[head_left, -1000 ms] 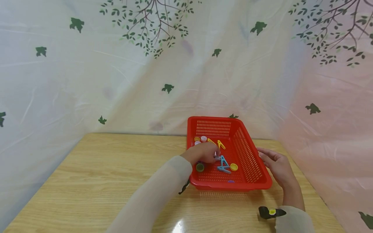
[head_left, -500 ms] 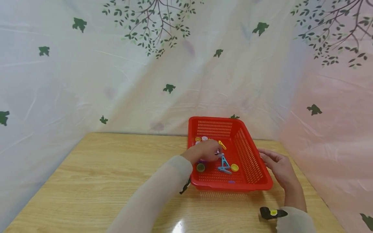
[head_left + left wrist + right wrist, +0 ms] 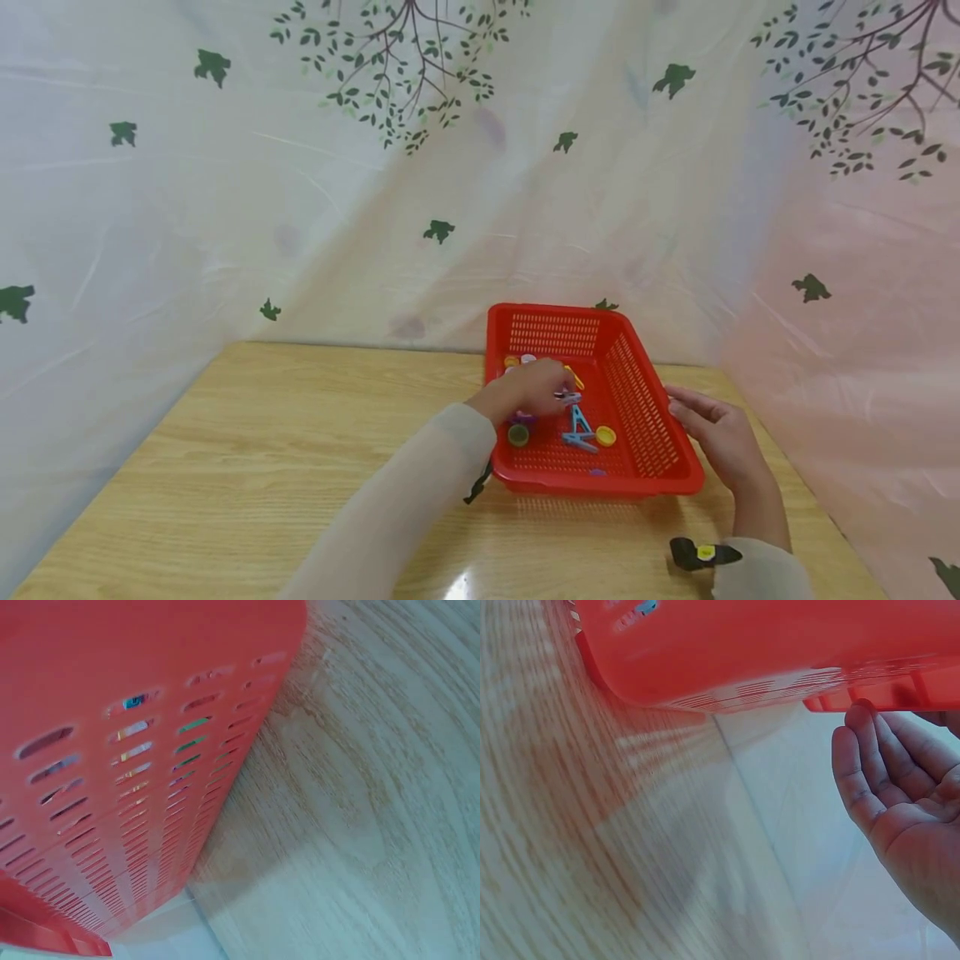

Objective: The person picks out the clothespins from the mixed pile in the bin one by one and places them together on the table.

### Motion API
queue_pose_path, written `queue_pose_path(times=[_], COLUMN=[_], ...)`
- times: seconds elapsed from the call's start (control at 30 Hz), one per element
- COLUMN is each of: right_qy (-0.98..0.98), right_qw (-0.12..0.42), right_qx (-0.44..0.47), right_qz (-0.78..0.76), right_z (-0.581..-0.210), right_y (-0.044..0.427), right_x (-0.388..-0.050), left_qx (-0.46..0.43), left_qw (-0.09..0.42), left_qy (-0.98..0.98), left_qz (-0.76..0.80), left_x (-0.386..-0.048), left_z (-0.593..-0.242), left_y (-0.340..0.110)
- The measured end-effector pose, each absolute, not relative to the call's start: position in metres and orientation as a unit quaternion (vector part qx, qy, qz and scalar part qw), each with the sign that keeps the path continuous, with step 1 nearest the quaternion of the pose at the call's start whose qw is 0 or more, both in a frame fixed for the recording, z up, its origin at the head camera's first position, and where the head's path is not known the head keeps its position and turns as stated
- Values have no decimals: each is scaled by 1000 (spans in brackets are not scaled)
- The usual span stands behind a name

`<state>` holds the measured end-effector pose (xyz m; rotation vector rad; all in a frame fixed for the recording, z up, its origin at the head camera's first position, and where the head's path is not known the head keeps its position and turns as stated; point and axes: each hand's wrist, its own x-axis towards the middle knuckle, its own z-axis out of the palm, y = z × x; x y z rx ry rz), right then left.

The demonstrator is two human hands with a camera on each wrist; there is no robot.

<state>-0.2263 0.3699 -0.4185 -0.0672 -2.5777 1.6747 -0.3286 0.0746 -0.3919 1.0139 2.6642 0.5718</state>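
In the head view a red slotted basket (image 3: 592, 483) stands on a wooden table. Over its left rim reaches my left hand (image 3: 531, 388), fingers bent down inside, with a grey clothespin (image 3: 568, 398) at the fingertips. Just below that lie light blue clothespins (image 3: 578, 425), with a yellow cap (image 3: 605, 436) to their right. A dark green cap (image 3: 518, 434) is near the left wall, and a yellow clothespin (image 3: 575, 377) lies beyond the hand. My right hand (image 3: 722, 433) touches the right rim, its fingers fairly straight in the right wrist view, where the basket (image 3: 727, 645) shows above them.
The wooden table (image 3: 285, 433) extends left of the basket. A pale cloth (image 3: 337, 208) printed with leaves and branches hangs behind the table and along its right side. More small caps (image 3: 528, 358) lie at the basket's far left.
My left hand has shifted slightly right and up inside the basket, and the grey clothespin has moved with its fingertips. The right hand has stayed at the right rim.
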Motion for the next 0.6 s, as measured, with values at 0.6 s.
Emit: queue_pose_path(times=[0.6], right_qy=[-841], right_qw=[25], right_qx=[-30], right_qz=[540], right_z=[-419], right_y=[370], right_x=[-228], left_qx=[386], left_qw=[64], left_qy=[909], left_qz=[147], left_x=[-326], left_z=[-370], left_y=[58])
